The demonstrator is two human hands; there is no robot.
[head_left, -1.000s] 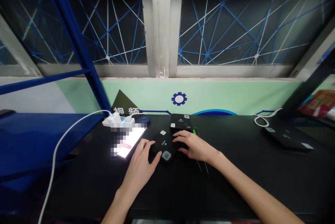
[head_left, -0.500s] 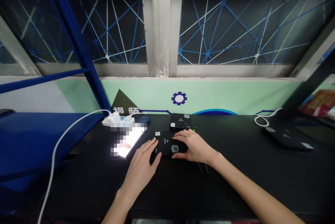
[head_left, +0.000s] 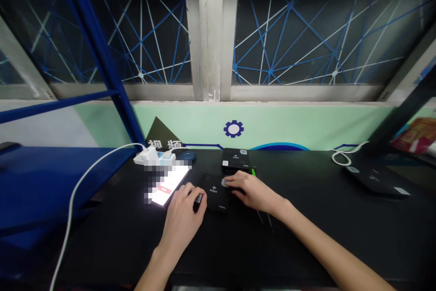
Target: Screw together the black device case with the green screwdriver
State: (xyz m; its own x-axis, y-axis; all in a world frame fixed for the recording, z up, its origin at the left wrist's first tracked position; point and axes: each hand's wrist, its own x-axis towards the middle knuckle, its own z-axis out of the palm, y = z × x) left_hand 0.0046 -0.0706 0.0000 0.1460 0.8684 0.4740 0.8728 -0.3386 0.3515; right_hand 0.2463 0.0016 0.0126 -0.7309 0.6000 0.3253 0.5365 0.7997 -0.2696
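Note:
A flat black box [head_left: 214, 198], which looks like a TV set-top box with a pale logo and HDMI print, lies between my two hands on the black table. My left hand [head_left: 185, 202] grips its left corner, thumb and fingers curled around a white label there. At the upper right corner, my right hand [head_left: 250, 189] has its fingertips and thumb closed on the edge beside a silvery sticker. A second black box [head_left: 235, 158] sits just behind. A green-tipped tool [head_left: 254, 171] shows beside my right hand, partly hidden, and two thin shafts poke out below that hand.
Left of the box lies a lit phone [head_left: 168, 186], partly pixelated. Behind it are a dark mouse [head_left: 187, 156] and a white power strip [head_left: 139, 159] with a white cable. Another black box [head_left: 374, 181] and a looped white cable [head_left: 340, 158] lie at right.
The box has turned clockwise between my hands, so its white label has moved down to my left fingers and its sticker up to my right ones. My left fingers have curled in.

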